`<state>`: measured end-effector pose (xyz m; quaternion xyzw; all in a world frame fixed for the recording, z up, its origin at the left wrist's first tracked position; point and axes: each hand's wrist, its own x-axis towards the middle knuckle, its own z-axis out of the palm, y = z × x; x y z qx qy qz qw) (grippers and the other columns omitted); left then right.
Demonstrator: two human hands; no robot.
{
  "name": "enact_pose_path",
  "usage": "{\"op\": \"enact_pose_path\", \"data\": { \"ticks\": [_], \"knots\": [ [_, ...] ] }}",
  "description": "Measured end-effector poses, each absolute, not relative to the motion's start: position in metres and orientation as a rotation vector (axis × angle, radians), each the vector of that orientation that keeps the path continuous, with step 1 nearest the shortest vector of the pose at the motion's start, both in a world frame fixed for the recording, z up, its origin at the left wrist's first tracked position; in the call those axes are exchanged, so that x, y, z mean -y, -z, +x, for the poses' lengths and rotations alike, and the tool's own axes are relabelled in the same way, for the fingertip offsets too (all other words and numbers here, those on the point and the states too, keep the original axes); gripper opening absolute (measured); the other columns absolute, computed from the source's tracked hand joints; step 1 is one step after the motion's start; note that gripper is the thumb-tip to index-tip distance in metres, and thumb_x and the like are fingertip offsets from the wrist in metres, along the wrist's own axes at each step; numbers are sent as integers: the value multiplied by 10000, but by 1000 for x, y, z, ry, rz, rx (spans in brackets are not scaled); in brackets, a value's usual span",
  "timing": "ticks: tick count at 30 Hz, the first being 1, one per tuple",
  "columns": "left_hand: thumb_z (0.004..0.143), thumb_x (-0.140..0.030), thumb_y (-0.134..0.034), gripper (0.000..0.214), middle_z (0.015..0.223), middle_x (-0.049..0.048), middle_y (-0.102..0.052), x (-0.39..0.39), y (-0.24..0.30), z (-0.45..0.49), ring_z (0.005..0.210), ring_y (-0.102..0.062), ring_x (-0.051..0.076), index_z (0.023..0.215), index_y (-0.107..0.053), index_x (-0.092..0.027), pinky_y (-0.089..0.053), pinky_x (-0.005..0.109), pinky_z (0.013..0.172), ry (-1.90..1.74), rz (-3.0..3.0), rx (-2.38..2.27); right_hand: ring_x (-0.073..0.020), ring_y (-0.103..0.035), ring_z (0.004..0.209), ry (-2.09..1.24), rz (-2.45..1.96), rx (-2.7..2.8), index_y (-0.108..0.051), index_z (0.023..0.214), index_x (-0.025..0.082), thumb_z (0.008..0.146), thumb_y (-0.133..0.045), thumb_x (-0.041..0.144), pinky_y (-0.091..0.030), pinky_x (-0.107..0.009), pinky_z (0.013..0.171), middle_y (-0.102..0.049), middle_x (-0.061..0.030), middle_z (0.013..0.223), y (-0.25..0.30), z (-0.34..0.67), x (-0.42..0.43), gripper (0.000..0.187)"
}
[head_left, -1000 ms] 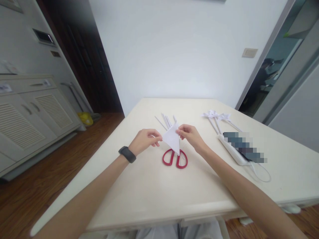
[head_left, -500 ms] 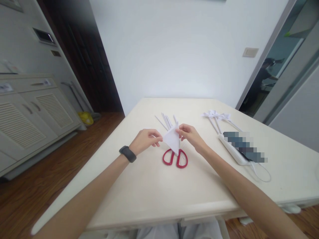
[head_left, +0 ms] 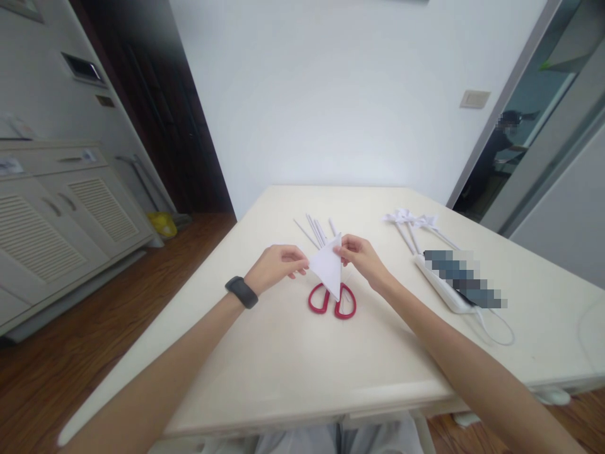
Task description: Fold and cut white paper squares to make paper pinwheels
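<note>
To my left, a pale cabinet (head_left: 61, 189) stands by the wall, a yellow bag (head_left: 161, 224) on the floor beyond it. Over the counter (head_left: 283, 353), the left hand (head_left: 276, 261), with a dark band (head_left: 241, 292) round its wrist, pinches the left corner of a triangular white paper (head_left: 328, 266). Behind that paper lie thin white sticks (head_left: 321, 232); below it, red-handled scissors (head_left: 338, 309). The right hand (head_left: 359, 252) pinches the paper's upper right edge. Farther right are white paper flowers (head_left: 404, 216) on stems, near a long white object (head_left: 437, 287).
</note>
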<state>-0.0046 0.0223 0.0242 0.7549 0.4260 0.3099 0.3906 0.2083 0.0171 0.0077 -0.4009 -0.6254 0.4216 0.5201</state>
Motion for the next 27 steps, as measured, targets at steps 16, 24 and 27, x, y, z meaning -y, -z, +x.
{"op": "enact_pose_path", "data": {
  "ticks": [16,24,27],
  "knots": [
    [740,-325,-564,177,751,23,-589,-24,-22,-3,736,-589,151,739,-582,-149,-491,222,554,-926,1804,-995,-100,-427,510,-935,-917,1480,-482,703,191,774,-572,320,-347,-234,513,-464,42,557,-6,200,-10,172],
    [752,-331,-570,197,818,38,-614,-14,-30,0,785,-587,159,820,-599,-148,-475,223,584,-853,1733,-910,-94,-440,520,-916,-825,1449,-504,736,188,790,-570,313,-367,-225,505,-483,31,610,-7,198,-7,151],
    [767,-357,-561,225,830,48,-623,-12,-32,-1,805,-590,169,826,-605,-144,-471,234,612,-874,1720,-891,-90,-444,514,-905,-798,1435,-502,740,188,796,-568,320,-375,-220,504,-482,35,610,-6,198,-8,158]
  ]
}}
